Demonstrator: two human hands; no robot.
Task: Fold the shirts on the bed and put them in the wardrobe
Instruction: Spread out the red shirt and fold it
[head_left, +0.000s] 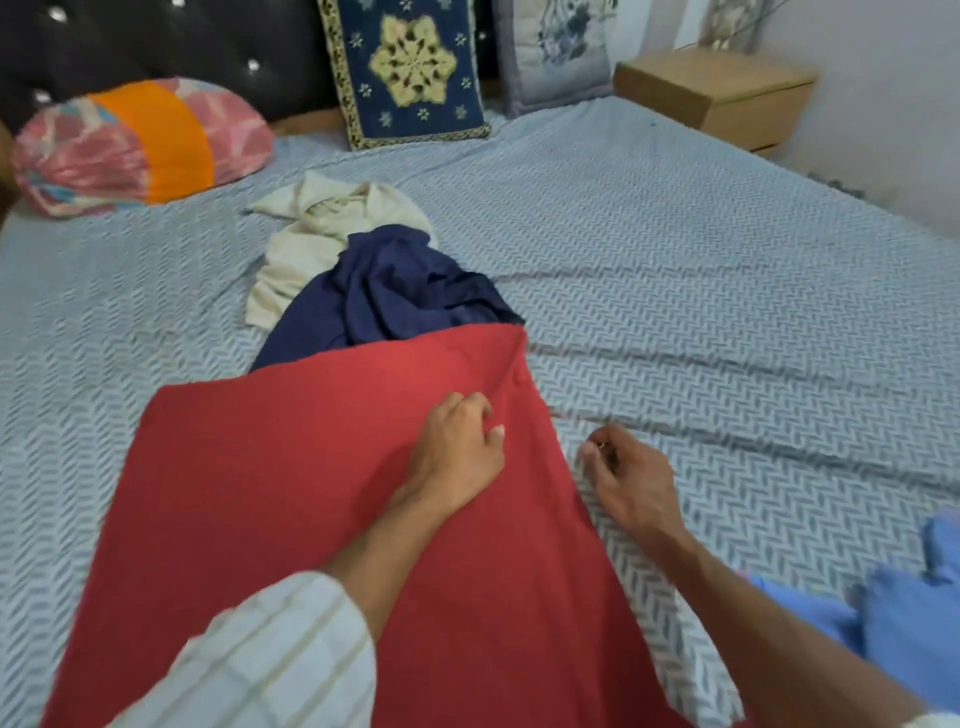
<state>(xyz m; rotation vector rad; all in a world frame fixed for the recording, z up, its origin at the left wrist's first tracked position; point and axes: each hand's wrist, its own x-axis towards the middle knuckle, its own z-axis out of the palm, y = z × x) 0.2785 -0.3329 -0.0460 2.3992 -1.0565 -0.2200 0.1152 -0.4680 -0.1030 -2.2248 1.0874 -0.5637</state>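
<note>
1. Red shirt (291, 493) lies flat on the bed (727, 291), its long axis running from the person toward the headboard.
2. Left hand (457, 457) presses on it, fingers curled, pinching nothing I can tell.
3. Right hand (628, 483), loosely curled and empty, sits just beside its right edge, nearer for folding.
4. Navy shirt (384, 296) and cream shirt (311, 234) lie crumpled beyond.

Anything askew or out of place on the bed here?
Nothing damaged. The navy shirt and cream shirt lie crumpled in a heap beyond the red shirt, which is spread flat; the bedcover shows long creases.
</note>
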